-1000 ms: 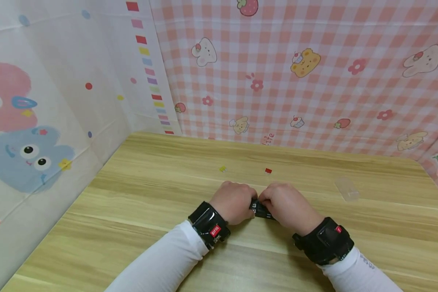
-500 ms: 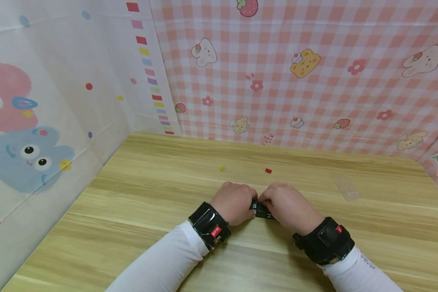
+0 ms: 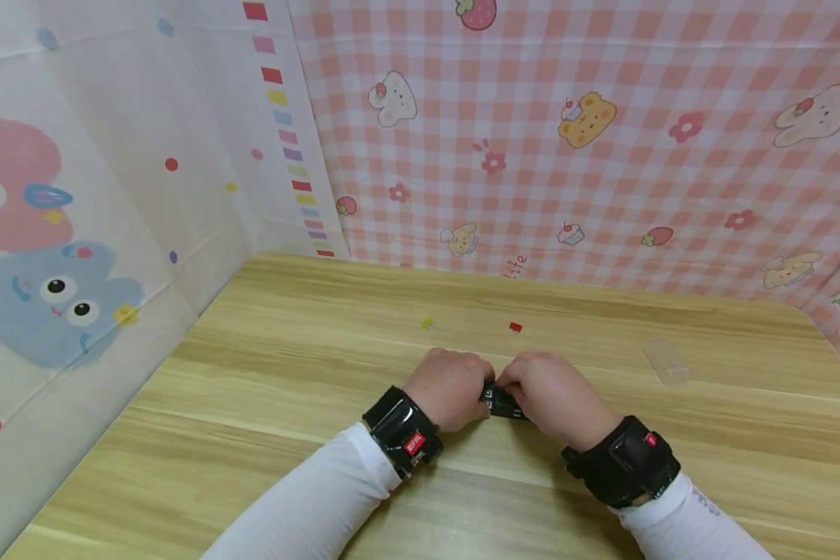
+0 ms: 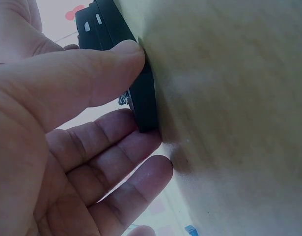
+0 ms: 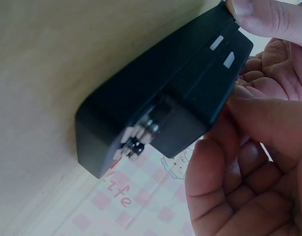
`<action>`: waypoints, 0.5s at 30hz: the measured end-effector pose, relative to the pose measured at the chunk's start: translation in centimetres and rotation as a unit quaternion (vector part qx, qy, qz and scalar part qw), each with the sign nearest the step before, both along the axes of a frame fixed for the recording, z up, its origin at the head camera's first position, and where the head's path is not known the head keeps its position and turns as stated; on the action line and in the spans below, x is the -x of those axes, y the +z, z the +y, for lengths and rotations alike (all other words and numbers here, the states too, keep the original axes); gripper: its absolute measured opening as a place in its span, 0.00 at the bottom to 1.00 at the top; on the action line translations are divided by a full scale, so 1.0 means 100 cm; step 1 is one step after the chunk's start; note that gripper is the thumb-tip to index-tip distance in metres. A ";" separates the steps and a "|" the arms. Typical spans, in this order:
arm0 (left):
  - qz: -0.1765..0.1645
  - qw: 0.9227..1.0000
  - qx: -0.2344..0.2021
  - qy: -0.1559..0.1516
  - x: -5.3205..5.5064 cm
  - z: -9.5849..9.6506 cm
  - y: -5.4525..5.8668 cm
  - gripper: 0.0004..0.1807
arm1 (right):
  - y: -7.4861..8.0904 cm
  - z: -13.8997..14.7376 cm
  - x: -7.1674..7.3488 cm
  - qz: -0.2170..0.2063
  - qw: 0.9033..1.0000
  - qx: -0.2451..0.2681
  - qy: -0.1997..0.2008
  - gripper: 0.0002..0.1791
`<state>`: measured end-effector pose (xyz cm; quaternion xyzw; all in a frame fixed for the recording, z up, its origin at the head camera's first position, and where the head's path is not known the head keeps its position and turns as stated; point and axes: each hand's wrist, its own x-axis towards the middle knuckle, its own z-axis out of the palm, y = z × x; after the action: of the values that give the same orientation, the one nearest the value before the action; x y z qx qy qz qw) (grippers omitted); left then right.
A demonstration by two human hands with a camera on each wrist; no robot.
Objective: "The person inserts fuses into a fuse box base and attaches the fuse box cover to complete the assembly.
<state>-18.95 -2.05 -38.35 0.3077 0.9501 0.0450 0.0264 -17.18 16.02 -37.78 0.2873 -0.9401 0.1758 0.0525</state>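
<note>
Apparently we're mid-adjustment: our left fingers (image 4: 141,179) grip the left end of the black device (image 5: 151,83) on the desk (image 3: 287,373), our right fingers (image 5: 205,172) pinch its far edge; next probably calls for steady bracing.

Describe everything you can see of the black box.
The black box is long and straight-edged, with a stepped shape, and looks like plastic. Two small white marks show on one side, and bright metal parts sit in a recess at one end. It appears to rest on the table, between the hands. The left hand has one end in its grip; the right hand pinches at its edge, though the exact contact is partly hidden.
</note>
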 end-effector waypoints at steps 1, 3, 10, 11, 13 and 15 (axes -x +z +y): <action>0.000 1.000 0.000 0.000 0.000 0.000 0.000 0.13 | 0.000 0.000 0.000 0.001 1.000 0.001 0.000 0.09; -0.002 1.000 0.000 0.000 0.000 0.000 0.000 0.13 | 0.000 0.000 0.000 0.004 1.000 0.002 0.001 0.09; -0.007 1.000 -0.005 0.002 0.000 0.000 0.000 0.13 | 0.000 0.001 0.000 0.006 1.000 0.004 0.003 0.09; -0.008 1.000 -0.005 0.002 0.000 0.000 0.000 0.13 | 0.000 0.001 0.000 0.006 1.000 0.004 0.003 0.10; -0.009 1.000 -0.005 0.002 0.001 0.000 0.000 0.13 | 0.000 0.001 0.000 0.004 1.000 0.003 0.003 0.10; -0.010 1.000 -0.005 0.003 0.001 0.000 0.000 0.13 | 0.000 0.001 0.000 0.003 1.000 0.002 0.003 0.10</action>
<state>-19.00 -2.02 -38.39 0.3045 0.9505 0.0528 0.0339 -17.22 16.10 -37.81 0.2903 -0.9388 0.1770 0.0559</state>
